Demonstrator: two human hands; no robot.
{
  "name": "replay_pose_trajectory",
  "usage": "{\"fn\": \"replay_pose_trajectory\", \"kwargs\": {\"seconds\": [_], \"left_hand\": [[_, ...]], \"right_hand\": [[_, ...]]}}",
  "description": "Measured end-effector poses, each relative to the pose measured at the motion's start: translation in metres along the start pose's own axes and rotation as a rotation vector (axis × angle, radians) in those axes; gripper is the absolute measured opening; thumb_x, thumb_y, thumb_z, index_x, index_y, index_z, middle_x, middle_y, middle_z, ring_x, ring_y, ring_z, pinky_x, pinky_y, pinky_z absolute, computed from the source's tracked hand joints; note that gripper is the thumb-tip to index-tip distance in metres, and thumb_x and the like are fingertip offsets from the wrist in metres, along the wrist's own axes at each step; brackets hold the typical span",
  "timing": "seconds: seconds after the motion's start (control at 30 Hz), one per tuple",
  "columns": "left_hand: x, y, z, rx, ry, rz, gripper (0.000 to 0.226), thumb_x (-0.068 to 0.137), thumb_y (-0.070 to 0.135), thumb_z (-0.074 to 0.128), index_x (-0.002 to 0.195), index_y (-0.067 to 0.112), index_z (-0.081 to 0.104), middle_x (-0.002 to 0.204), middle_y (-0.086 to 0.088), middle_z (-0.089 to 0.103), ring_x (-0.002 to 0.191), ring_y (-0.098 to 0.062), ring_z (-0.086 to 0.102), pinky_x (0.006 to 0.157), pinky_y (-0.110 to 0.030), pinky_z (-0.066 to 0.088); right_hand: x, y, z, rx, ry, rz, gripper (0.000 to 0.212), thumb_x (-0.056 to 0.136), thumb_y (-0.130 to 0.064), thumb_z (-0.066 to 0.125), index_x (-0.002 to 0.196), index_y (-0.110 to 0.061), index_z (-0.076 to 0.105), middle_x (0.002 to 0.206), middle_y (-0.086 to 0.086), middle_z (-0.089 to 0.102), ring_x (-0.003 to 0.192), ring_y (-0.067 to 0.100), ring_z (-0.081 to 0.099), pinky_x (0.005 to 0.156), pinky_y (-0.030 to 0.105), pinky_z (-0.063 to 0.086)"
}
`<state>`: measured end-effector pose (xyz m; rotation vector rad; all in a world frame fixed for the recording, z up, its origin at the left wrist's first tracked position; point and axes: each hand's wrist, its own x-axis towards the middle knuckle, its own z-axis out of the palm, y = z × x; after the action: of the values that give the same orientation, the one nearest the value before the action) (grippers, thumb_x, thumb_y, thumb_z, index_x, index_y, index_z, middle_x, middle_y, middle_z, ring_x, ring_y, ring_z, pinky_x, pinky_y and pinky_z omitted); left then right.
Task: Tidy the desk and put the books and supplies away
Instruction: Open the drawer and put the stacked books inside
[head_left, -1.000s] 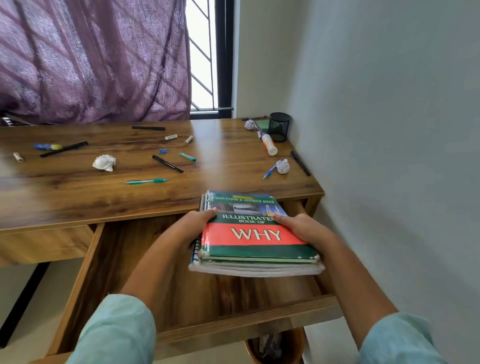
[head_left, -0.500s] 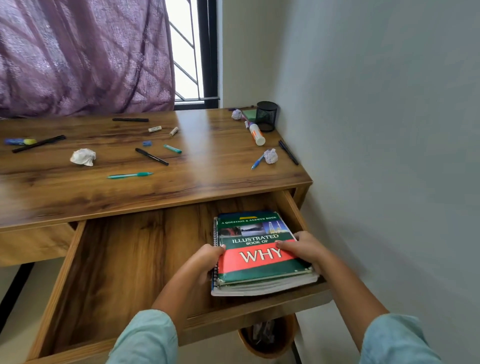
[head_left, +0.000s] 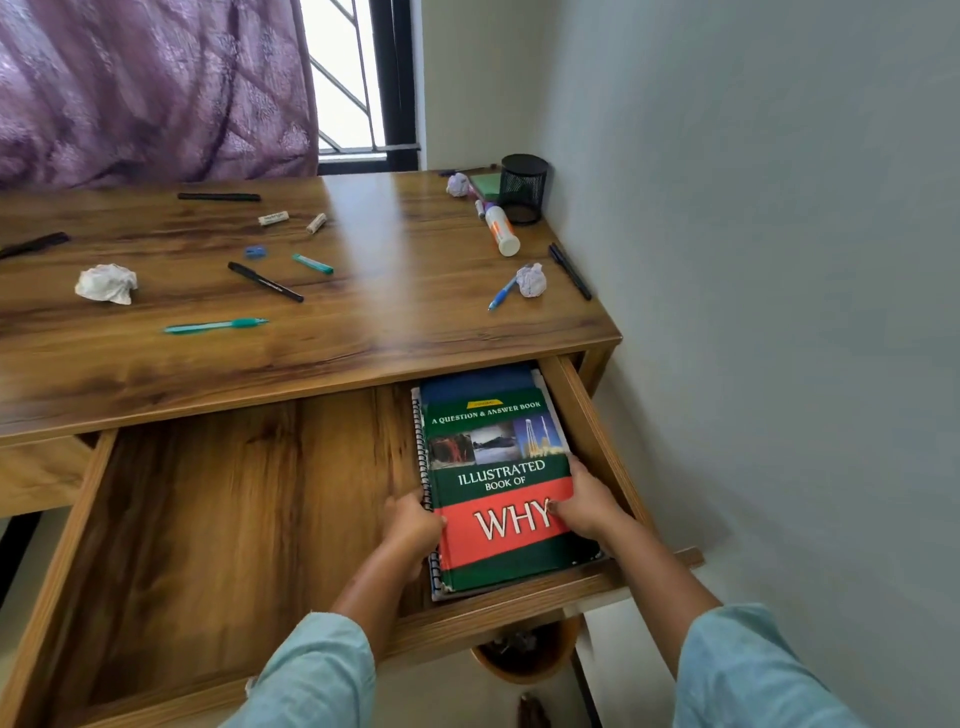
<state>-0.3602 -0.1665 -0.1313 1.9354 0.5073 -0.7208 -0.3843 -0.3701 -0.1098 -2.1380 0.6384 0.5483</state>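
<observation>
With left hand (head_left: 415, 525) and right hand (head_left: 587, 506) curled round either side, holds books (head_left: 498, 467), apparently resting in drawer (head_left: 234, 519).

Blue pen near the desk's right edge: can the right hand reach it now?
Probably yes, once freed: the right hand holds the books in the drawer, and the blue pen lies uncovered on the desk, beside a paper ball.

The book (head_left: 501, 483) cover reads "A QUESTION & ANSWER BOOK, ILLUSTRATED BOOK OF WHY".
</observation>
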Motion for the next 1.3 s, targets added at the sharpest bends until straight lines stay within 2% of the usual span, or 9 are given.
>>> {"fn": "replay_pose_trajectory", "kwargs": {"seconds": [0.1,0.2,0.37,0.5,0.6,0.7,0.87,1.07,1.3], "left_hand": [[-0.005,0.001,0.0,0.031,-0.003,0.006,0.059,0.09,0.001,0.058,0.143,0.009,0.035,0.132,-0.013,0.052,0.102,-0.019,0.055,0.081,-0.027,0.049],[-0.005,-0.003,0.004,0.055,0.009,0.015,0.053,0.089,0.0,0.06,0.138,0.007,0.042,0.126,-0.012,0.056,0.097,-0.019,0.055,0.081,-0.029,0.051],[-0.008,-0.007,0.01,0.167,0.031,0.094,0.052,0.087,0.009,0.064,0.136,0.016,0.047,0.138,-0.01,0.044,0.113,-0.024,0.054,0.094,-0.036,0.051],[-0.011,-0.013,0.016,0.3,0.033,0.172,0.06,0.092,0.014,0.058,0.146,0.021,0.033,0.142,-0.011,0.033,0.124,-0.024,0.045,0.1,-0.031,0.043],[-0.013,-0.015,0.016,0.338,0.027,0.203,0.071,0.09,0.018,0.062,0.149,0.026,0.024,0.145,-0.012,0.029,0.129,-0.027,0.041,0.106,-0.034,0.04],[-0.015,-0.017,0.016,0.395,-0.033,0.217,0.081,0.086,0.022,0.067,0.15,0.033,0.02,0.144,-0.011,0.026,0.13,-0.029,0.037,0.106,-0.037,0.041],[-0.019,-0.025,0.016,0.453,-0.017,0.251,0.07,0.088,0.021,0.061,0.148,0.03,0.028,0.143,-0.009,0.031,0.127,-0.029,0.04,0.106,-0.036,0.04],[-0.021,-0.028,0.012,0.489,0.006,0.248,0.056,0.091,0.019,0.056,0.143,0.03,0.039,0.149,-0.008,0.027,0.133,-0.03,0.033,0.112,-0.039,0.033],[-0.03,-0.029,0.012,0.525,0.006,0.277,0.063,0.091,0.018,0.052,0.148,0.027,0.027,0.153,-0.007,0.019,0.137,-0.031,0.022,0.112,-0.039,0.027]], "right_hand": [[0.003,-0.005,0.001,-0.097,0.022,0.075,0.07,0.092,-0.015,0.053,0.15,-0.022,0.015,0.13,0.013,0.052,0.113,0.028,0.056,0.095,0.039,0.049],[0.002,-0.015,0.001,-0.261,0.012,0.153,0.063,0.094,-0.014,0.047,0.149,-0.014,0.016,0.131,0.014,0.051,0.114,0.028,0.056,0.087,0.034,0.047],[-0.009,-0.028,0.009,-0.663,0.05,0.192,0.033,0.093,-0.02,0.052,0.124,-0.01,0.05,0.115,0.007,0.059,0.101,0.024,0.059,0.081,0.033,0.049],[-0.018,-0.039,0.023,-0.905,0.093,0.101,0.024,0.093,-0.018,0.051,0.116,-0.014,0.059,0.111,0.004,0.062,0.1,0.023,0.06,0.088,0.036,0.05],[-0.021,-0.051,0.035,-0.873,0.13,-0.047,0.037,0.092,-0.014,0.05,0.129,-0.015,0.05,0.126,0.008,0.057,0.114,0.028,0.055,0.09,0.037,0.047],[-0.019,-0.061,0.051,-0.783,0.046,-0.233,0.06,0.095,-0.02,0.049,0.147,-0.031,0.022,0.146,0.011,0.036,0.124,0.035,0.047,0.095,0.045,0.044],[-0.009,-0.056,0.076,-0.95,-0.114,-0.164,0.072,0.094,-0.037,0.053,0.142,-0.058,0.003,0.159,0.013,-0.004,0.135,0.053,0.022,0.102,0.055,0.04],[-0.015,-0.048,0.088,-0.995,-0.097,-0.115,0.066,0.091,-0.056,0.045,0.141,-0.058,0.001,0.156,0.019,-0.017,0.133,0.057,0.023,0.103,0.06,0.035],[-0.027,-0.051,0.088,-0.941,-0.095,-0.081,0.065,0.095,-0.044,0.046,0.143,-0.057,0.003,0.156,0.02,-0.018,0.137,0.059,0.007,0.101,0.059,0.04]]}}
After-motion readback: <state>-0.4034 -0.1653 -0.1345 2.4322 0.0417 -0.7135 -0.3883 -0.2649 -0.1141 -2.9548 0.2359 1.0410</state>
